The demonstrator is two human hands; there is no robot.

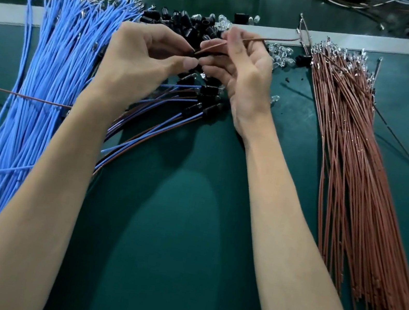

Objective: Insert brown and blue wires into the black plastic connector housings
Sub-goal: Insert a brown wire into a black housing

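Over the desk, my left hand pinches a black housing. My right hand grips a brown wire, tip at the housing, length trailing away to the upper right.

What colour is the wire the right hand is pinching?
Brown. The right hand pinches a single brown wire; it shows best in the head view, the only one.
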